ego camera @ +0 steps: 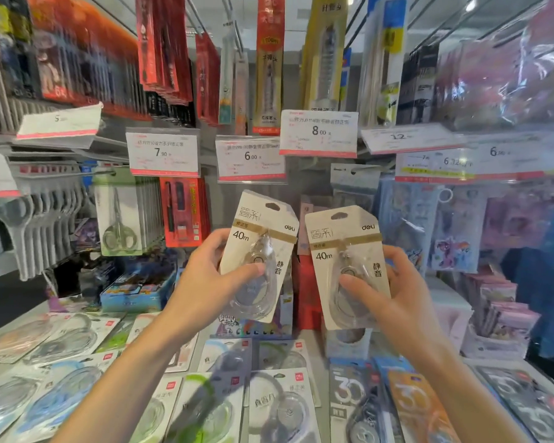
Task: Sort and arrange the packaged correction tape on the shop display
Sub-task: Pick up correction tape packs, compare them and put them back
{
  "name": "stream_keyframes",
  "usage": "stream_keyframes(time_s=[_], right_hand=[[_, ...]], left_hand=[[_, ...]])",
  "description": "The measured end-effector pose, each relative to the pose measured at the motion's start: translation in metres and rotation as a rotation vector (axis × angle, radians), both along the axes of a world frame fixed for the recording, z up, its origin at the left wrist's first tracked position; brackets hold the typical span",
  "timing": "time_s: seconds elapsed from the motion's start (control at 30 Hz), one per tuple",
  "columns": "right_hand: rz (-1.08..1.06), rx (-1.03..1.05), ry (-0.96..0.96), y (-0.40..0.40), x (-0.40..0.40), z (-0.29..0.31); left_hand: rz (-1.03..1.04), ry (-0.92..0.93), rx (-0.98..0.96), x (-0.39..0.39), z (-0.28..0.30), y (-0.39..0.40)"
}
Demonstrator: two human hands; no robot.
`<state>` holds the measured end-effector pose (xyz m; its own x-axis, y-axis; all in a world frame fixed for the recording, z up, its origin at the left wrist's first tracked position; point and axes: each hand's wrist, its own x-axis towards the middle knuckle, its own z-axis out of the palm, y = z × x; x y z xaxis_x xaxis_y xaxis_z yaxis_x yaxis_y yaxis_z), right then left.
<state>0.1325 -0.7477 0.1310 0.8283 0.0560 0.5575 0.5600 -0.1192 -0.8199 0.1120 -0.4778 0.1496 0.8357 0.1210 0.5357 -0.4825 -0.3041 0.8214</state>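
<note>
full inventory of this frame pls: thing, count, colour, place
held correction tape packs: 2, beige cards marked 40m, one in each hand, mid-frame
loose correction tape packs: many, white, green, blue, grey and orange cards, flat on the counter below
price tags: several, white with pink edge, on hooks above
scissors packs: a row, grey, hanging left
red packs: many, hanging upper left
left hand: 1, grips left pack
right hand: 1, grips right pack
</note>
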Motion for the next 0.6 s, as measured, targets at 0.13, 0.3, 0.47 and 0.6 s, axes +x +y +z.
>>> stream_keyframes(time_s=[0.13,0.3,0.47,0.6], right_hand=[[0.032,0.019,-0.067,0.000,0.012,0.013],[0.096,0.032,-0.131,0.000,0.022,0.030],[0.131,0.004,-0.215,0.001,0.015,0.048],[0.125,-0.004,-0.271,-0.002,0.008,0.058]], left_hand=[[0.053,-0.021,0.017,0.005,0.005,-0.006],[0.083,-0.066,-0.014,-0.005,0.015,-0.013],[0.094,-0.137,-0.034,-0.020,0.025,-0.019],[0.096,-0.183,-0.054,-0.030,0.030,-0.020]])
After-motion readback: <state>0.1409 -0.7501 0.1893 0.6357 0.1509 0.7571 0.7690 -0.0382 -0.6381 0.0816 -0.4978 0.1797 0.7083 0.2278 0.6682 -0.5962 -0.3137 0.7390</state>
